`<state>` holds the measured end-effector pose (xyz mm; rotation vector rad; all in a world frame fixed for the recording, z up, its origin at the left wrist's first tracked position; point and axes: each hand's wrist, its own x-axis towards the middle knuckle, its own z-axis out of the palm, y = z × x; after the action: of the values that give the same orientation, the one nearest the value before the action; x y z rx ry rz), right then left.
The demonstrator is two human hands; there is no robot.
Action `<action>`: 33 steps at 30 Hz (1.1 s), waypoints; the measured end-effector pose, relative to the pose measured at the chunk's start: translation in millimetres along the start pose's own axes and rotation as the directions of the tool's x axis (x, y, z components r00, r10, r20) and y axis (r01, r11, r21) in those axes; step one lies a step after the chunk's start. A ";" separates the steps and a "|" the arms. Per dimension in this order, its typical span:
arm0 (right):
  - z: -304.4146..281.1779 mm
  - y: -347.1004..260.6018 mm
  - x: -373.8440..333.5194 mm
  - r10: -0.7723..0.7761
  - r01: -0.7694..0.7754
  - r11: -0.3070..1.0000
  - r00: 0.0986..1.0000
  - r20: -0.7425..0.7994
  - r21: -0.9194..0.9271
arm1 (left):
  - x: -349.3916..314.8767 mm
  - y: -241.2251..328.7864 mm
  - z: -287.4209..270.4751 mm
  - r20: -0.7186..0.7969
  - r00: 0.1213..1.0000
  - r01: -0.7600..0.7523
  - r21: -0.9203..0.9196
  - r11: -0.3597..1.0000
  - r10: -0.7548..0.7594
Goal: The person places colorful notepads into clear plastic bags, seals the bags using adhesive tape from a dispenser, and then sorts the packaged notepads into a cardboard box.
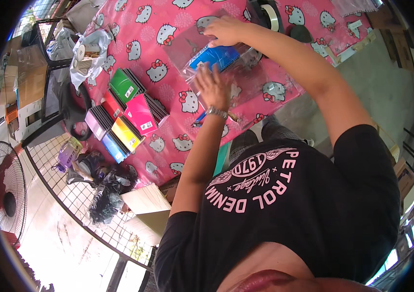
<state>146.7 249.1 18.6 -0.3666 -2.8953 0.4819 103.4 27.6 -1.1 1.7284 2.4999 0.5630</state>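
A blue spiral notebook (221, 57) lies on the pink table with a clear plastic sheet or bag (180, 51) around it; I cannot tell if it is fully inside. My left hand (212, 88) is at the plastic's near left side, fingers spread, just below the notebook. Over the notebook's far edge, my right hand (227, 32) rests on the plastic with thumb and fingers apart. Blue pens (199, 118) lie beside my left wrist.
Stacks of spiral notebooks stand to the left, including green (124, 85), pink (141, 114) and yellow (127, 133) ones. A tape dispenser (268, 17) sits at the far side, near a dark round object (300, 33). A white plastic bag (90, 58) and a fan (6, 185) are further left.
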 end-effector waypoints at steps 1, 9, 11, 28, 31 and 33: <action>-2.4 -5.7 9.4 0.074 -0.096 0.993 0.960 0.269 0.068 | 5.9 8.9 1.5 0.037 0.997 -0.073 0.141 0.987 0.068; -109.6 -62.7 -27.3 0.255 -0.759 0.549 0.550 0.795 0.349 | -0.3 -42.1 -75.6 0.038 0.994 -0.082 -0.340 0.937 0.100; -97.0 -67.1 -62.7 0.126 -0.824 0.168 0.563 0.817 0.542 | -6.3 -52.5 -70.1 0.240 0.971 0.200 -0.783 0.589 -0.010; -28.4 -90.2 -101.2 0.257 -0.152 0.740 0.964 -0.066 0.655 | 41.5 -39.0 -67.5 0.092 0.968 -0.142 -0.561 0.816 0.232; -26.8 -98.5 -113.3 0.242 -0.103 0.761 0.961 -0.132 0.640 | 31.1 -13.3 -89.3 0.130 0.966 -0.131 -0.506 0.853 0.225; -35.3 -106.7 -120.0 0.220 -0.140 0.766 0.974 -0.052 0.627 | 25.0 -15.1 -94.3 0.121 0.953 -0.190 -0.472 0.861 0.277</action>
<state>246.2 129.2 70.9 -0.5371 -2.3951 1.3441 57.5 20.7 86.1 1.7985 1.8467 0.8777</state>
